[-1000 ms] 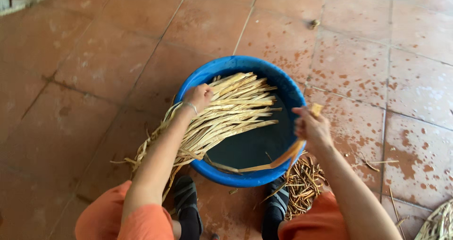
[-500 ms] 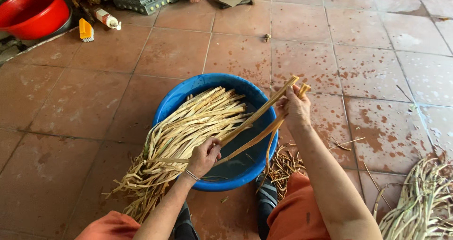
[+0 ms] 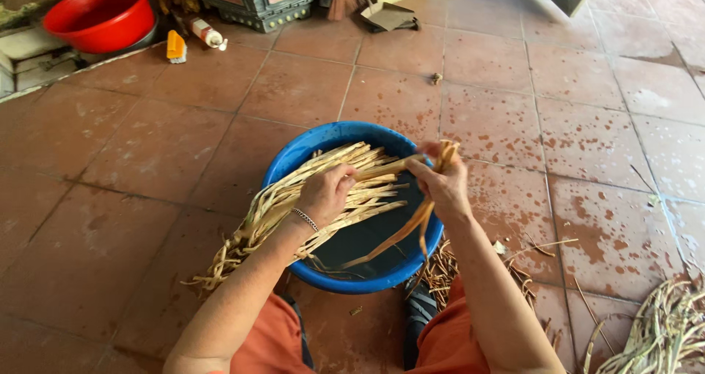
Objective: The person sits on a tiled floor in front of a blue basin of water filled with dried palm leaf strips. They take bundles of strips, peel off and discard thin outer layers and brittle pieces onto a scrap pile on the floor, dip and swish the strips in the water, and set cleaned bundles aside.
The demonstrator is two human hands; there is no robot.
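Both hands meet over the blue basin [image 3: 294,161]: my left hand [image 3: 323,192] is curled shut around the near end of one pale fibre strip [image 3: 382,170], and my right hand [image 3: 440,183] pinches the same strip's other end, fingers closed, with loose strip tails [image 3: 396,234] hanging down from it toward the dark water. That held strip runs almost level, left to right, between the two fists, so its long axis lies across me rather than away from me. Under my left hand, the soaked bundle of strips [image 3: 272,212] lies slantwise, its far end resting in the basin and its near end spilling over the left rim onto the tiled floor [image 3: 132,198]. My left hand is the one nearer that bundle, just above it; my right sits over the basin's right rim, with a heap of scraps [image 3: 448,271] on the floor below it
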